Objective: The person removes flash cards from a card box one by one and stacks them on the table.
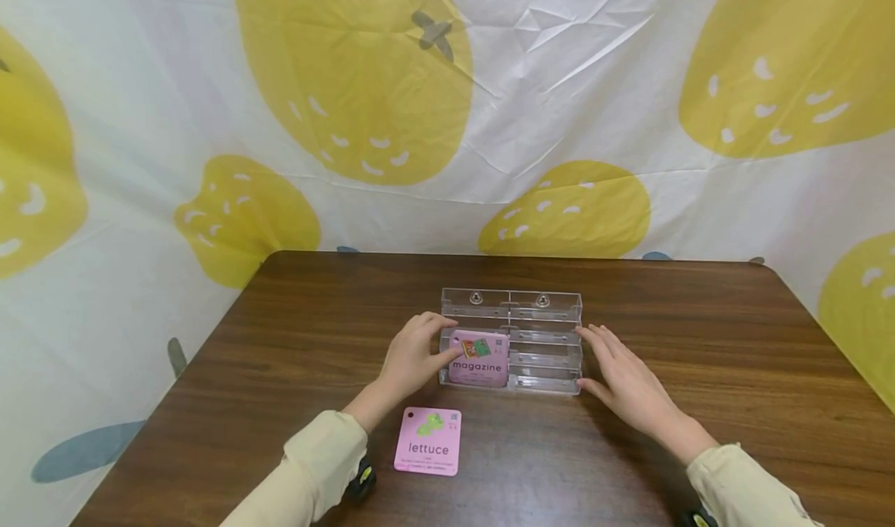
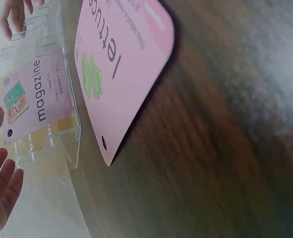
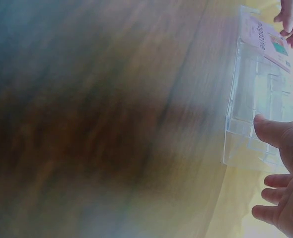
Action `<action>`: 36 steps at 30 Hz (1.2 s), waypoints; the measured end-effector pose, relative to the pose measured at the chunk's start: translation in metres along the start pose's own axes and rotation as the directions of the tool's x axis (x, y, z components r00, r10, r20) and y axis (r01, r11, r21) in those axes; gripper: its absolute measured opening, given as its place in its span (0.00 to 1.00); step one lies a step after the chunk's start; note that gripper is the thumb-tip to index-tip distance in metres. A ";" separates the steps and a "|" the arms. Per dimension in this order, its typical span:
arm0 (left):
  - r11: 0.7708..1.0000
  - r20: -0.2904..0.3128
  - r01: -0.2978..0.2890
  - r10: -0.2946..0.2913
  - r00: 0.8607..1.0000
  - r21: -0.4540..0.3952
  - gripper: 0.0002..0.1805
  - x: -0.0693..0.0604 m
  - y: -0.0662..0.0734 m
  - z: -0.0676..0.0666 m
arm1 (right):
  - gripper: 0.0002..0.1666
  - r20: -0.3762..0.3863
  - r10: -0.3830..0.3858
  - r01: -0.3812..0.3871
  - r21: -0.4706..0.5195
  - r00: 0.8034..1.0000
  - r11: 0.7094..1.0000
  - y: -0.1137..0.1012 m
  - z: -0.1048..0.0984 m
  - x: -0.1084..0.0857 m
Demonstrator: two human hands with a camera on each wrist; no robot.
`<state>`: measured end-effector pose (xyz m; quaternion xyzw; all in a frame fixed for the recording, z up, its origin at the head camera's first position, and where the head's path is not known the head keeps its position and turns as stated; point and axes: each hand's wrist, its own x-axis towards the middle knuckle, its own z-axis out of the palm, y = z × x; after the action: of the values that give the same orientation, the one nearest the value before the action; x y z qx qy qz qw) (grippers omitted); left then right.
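Note:
A clear plastic card holder (image 1: 545,361) with two columns of tiered pockets stands on the table. In its lower left pocket sits a pink card printed "magazine" (image 1: 479,377). My left hand (image 1: 411,354) is at the holder's left side, fingers loosely extended and thumb by the card's left edge. On the opposite side my right hand (image 1: 629,383) has its thumb and fingertips at the right edge, fingers fairly straight. Both hands appear at the sides without gripping; firm contact is hard to tell. A pink "lettuce" card (image 1: 428,443) lies flat in front of the holder, nearer me.
The brown wooden table (image 1: 699,309) has rounded far corners. Behind it hangs a white cloth (image 1: 559,123) with large yellow fruit prints. Dark bands (image 1: 360,480) show at my wrists below the pale sleeves.

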<state>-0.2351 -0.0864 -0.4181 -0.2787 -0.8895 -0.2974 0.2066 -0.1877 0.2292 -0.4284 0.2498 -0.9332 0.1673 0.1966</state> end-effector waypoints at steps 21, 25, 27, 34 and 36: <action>0.992 0.003 0.125 -0.125 0.992 -0.028 0.12 0.003 0.001 0.005 | 0.44 0.004 -0.003 0.003 -0.003 1.000 1.000 0.000 0.000 0.000; 0.989 -0.003 0.142 -0.142 0.990 -0.045 0.11 0.003 0.001 0.007 | 0.44 0.008 0.001 -0.001 0.000 1.000 1.000 0.000 0.000 0.000; 0.986 -0.004 0.153 -0.154 0.988 -0.063 0.11 0.003 0.001 0.008 | 0.44 0.008 0.001 -0.001 0.001 1.000 1.000 0.000 0.000 0.000; 0.966 0.014 0.207 -0.207 0.978 -0.157 0.09 0.005 -0.002 0.010 | 0.44 0.006 0.000 0.000 0.002 1.000 1.000 0.000 0.000 -0.001; 0.956 0.019 0.216 -0.217 0.976 -0.199 0.08 0.005 -0.003 0.010 | 0.44 0.005 -0.001 0.001 0.001 1.000 1.000 0.001 0.000 -0.001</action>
<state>-0.2430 -0.0797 -0.4240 -0.1987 -0.8799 -0.4066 0.1450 -0.1876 0.2300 -0.4291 0.2506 -0.9336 0.1672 0.1940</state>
